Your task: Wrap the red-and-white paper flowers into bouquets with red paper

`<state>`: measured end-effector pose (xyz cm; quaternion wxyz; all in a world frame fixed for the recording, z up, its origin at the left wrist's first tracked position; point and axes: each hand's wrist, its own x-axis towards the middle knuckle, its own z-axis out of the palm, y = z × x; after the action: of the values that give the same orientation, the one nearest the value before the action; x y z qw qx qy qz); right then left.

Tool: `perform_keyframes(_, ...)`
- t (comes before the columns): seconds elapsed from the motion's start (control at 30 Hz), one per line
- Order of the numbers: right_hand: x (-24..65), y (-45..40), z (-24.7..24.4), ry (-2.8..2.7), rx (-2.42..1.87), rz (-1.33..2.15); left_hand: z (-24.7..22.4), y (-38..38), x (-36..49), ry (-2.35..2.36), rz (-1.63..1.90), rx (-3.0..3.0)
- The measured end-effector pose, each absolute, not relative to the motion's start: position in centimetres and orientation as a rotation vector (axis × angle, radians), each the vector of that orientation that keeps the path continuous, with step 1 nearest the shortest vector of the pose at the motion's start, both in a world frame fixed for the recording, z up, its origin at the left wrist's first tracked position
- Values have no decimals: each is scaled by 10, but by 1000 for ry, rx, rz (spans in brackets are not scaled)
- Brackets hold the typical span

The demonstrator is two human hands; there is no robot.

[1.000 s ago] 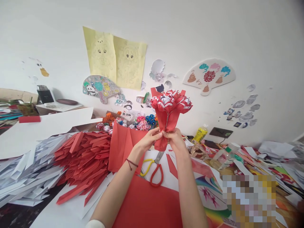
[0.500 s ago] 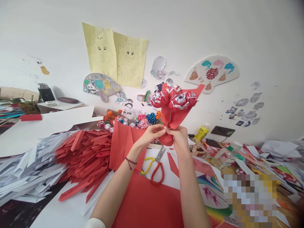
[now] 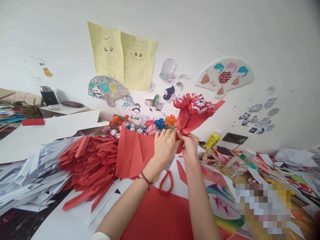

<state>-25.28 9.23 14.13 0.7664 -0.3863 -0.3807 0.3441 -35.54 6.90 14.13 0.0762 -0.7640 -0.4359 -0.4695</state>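
Note:
A bouquet of red-and-white folded paper flowers (image 3: 200,106) leans to the right, backed by red wrapping paper (image 3: 191,124). My right hand (image 3: 190,144) pinches the gathered paper around the wire stems, low on the bouquet. Against it, my left hand (image 3: 165,146) is closed at the same gathered spot, its fingers curled over the left side of the paper. Below the hands lie scissors (image 3: 166,185) with one red and one yellow handle; my left hand and wrist cover most of the blades and the yellow loop.
Heaps of folded red strips (image 3: 87,163) and white strips (image 3: 32,176) spread on the left. Pleated red paper (image 3: 133,151) stands beside my left hand, with a flat red sheet (image 3: 160,216) in front. A yellow-labelled bottle (image 3: 212,139) and mixed clutter fill the right.
The bouquet has shifted right and tilted further over. My left hand has turned back-up and curled over the wrap; the scissors are now mostly covered. My right hand keeps its pinch.

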Motion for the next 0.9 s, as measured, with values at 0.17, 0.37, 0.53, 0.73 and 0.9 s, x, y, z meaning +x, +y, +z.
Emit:
perform_keyframes(0.17, -262, 94, 136, -822, -843, 783, 137, 68, -351, -1388, -1400, -2164)
perform_keyframes(0.37, -272, 67, 131, -689, -838, 788, 137, 50, -351, -1375, -1322, -2177)
perform_keyframes(0.53, -271, 22, 117, -543, -880, 772, 129, 10, -347, -1356, -1153, -2290)
perform_keyframes(0.73, -278, -31, 96, -474, -979, 777, 107, -33, -353, -1344, -1183, -2358)
perform_keyframes(0.9, -281, -69, 81, -444, -1030, 772, 90, -65, -359, -1315, -1242, -2407)
